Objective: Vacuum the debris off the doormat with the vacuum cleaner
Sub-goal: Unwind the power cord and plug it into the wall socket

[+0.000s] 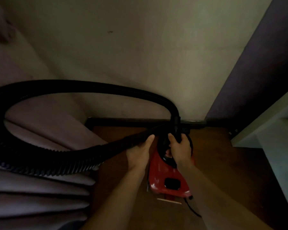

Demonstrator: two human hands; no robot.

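Wood floor (223, 171) meets a pale wall (140, 55); over the red vacuum (163, 173), left hand (140, 153) grips the hose (56, 156), right hand (179, 148) grips its cuff (177, 128).

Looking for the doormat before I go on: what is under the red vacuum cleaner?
Brown wooden floor shows beside the vacuum cleaner; a pale strip pokes out at its near edge. No doormat is visible; the spot directly beneath is covered.

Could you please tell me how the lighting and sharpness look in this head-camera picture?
Head view: dim and underexposed, no glare; the black hose merges into shadow near the skirting, while the red vacuum cleaner reads clearly; slight softness all over; wide-angle distortion slants the purple wall at right.
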